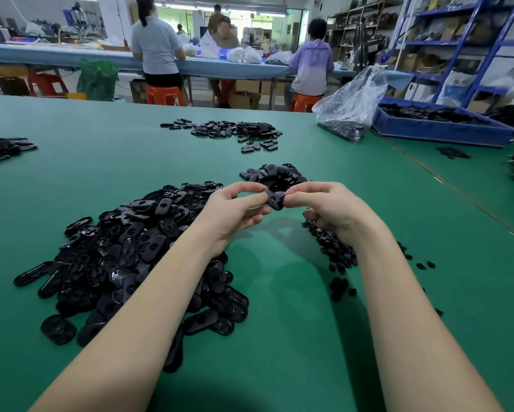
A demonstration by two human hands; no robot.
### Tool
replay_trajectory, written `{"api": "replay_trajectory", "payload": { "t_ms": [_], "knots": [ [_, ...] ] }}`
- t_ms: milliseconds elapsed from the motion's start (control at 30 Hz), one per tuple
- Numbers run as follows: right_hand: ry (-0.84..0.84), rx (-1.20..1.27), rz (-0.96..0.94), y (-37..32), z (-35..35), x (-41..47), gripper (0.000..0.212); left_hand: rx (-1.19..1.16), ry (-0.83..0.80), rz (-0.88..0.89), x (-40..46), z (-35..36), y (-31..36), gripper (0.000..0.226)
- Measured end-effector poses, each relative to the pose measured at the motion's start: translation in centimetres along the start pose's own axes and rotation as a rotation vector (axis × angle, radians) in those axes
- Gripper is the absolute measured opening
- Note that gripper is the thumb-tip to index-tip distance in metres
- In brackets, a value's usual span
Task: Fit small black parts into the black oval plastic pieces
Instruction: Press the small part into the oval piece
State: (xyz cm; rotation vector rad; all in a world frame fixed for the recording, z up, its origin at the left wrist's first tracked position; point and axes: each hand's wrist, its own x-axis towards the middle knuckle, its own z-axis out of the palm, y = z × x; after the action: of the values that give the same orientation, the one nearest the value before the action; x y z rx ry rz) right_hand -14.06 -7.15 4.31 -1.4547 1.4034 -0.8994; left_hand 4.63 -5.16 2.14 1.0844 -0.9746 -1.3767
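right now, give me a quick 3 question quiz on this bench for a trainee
1. True or false: both hands pinch the same black oval piece.
2. The big heap of oval pieces lies nearer which hand: A) left hand B) right hand?
3. What colour is the table?

Key: 1 true. 2 A. 3 green.

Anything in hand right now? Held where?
Yes: one black oval piece, above the table, pinched at its two ends, left hand on the left end, right hand on the right. Whether a small part is held too cannot be told.
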Motion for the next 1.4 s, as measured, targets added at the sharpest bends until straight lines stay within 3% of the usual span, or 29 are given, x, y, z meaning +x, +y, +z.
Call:
{"api": "replay_trajectory", "payload": {
  "t_ms": [867,1133,1400],
  "knots": [
    [0.083,0.034,0.027,0.2,1.0,0.4,0.005,-0.105,-0.089,0.053,0.4,0.1,-1.2,0.023],
    [0.098,0.003,-0.030,0.1,1.4,0.3,0.013,0.009,-0.073,0.090,0.2,-0.1,-0.8,0.023],
    [-0.064,0.065,0.092,0.9,0.8,0.6,0.017,-0.007,-0.094,0.018,0.1,0.1,-0.5,0.018]
  ]
}}
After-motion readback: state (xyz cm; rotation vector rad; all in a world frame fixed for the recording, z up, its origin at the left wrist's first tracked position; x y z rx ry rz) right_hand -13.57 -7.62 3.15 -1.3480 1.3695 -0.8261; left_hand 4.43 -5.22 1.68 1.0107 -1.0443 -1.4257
